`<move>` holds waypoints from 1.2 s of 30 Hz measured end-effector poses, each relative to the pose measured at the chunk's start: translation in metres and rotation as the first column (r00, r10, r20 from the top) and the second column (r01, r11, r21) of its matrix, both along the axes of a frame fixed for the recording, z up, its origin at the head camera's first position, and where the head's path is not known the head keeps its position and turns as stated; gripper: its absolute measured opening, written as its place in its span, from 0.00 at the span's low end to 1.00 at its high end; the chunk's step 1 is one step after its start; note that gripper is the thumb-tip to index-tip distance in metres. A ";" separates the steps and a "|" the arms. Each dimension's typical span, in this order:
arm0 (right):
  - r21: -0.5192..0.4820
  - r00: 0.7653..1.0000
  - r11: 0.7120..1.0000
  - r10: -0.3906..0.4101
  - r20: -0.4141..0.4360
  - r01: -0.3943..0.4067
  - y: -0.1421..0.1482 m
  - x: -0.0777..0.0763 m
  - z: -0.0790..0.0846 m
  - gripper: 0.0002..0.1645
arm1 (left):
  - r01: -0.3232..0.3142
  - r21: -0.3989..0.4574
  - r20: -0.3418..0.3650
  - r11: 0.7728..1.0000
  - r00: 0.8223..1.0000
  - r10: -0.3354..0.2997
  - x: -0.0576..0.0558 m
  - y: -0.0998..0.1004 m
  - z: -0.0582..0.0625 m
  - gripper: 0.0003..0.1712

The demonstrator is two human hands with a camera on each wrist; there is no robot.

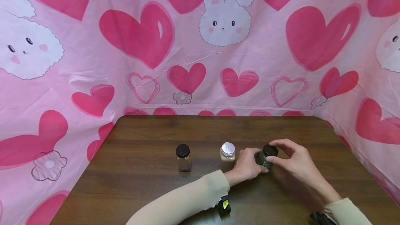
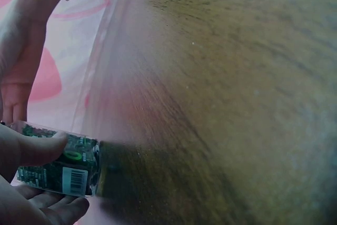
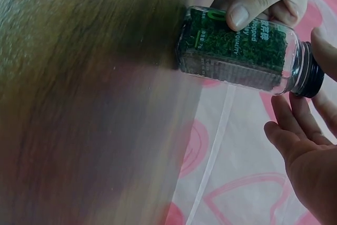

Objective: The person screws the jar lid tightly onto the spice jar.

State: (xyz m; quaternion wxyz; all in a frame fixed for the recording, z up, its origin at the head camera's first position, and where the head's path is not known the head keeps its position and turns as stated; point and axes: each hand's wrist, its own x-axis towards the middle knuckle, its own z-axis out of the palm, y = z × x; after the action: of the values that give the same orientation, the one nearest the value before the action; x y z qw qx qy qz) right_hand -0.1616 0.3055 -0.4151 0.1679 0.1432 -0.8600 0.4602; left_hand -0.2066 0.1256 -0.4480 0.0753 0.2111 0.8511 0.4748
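A clear glass spice jar of chopped parsley (image 1: 265, 163), with green flakes and a printed label (image 3: 231, 38), stands upright on the wooden table. My left hand (image 1: 248, 165) grips its body low down, the thumb lying across the label in both wrist views. At the black screw lid (image 1: 270, 150), my right hand (image 1: 297, 162) has its thumb on the near side and its index finger on the far side. The other right fingers (image 3: 295, 130) are bent beneath the lid in the right wrist view. Its barcode (image 2: 75, 181) shows in the left wrist view.
Just left of my left hand stands a jar with a silver top (image 1: 227, 149) and beige contents. Farther left is a black-lidded jar (image 1: 184, 160) of brownish contents. Pink heart-patterned cloth (image 1: 200, 55) hangs behind and beside the table (image 1: 140, 148).
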 end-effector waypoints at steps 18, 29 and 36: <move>-0.184 0.892 0.894 0.434 0.129 -0.408 0.029 -0.012 0.000 0.37 | -0.013 -0.035 -0.030 0.999 0.999 0.012 -0.001 0.000 0.000 0.30; -0.252 0.835 0.837 0.529 0.152 -0.485 0.031 -0.017 -0.002 0.32 | -0.002 -0.025 -0.013 1.000 1.000 0.002 -0.001 -0.001 -0.001 0.29; -0.240 0.847 0.854 0.505 0.168 -0.461 0.032 -0.017 -0.004 0.30 | 0.002 -0.017 -0.012 1.000 1.000 -0.002 -0.001 -0.001 0.000 0.29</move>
State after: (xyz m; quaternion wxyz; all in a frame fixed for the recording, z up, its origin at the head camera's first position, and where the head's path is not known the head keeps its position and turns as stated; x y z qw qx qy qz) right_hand -0.1789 0.3376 -0.4187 -0.0395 0.2860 -0.7611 0.5809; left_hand -0.2073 0.1244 -0.4480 0.0725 0.2140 0.8554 0.4661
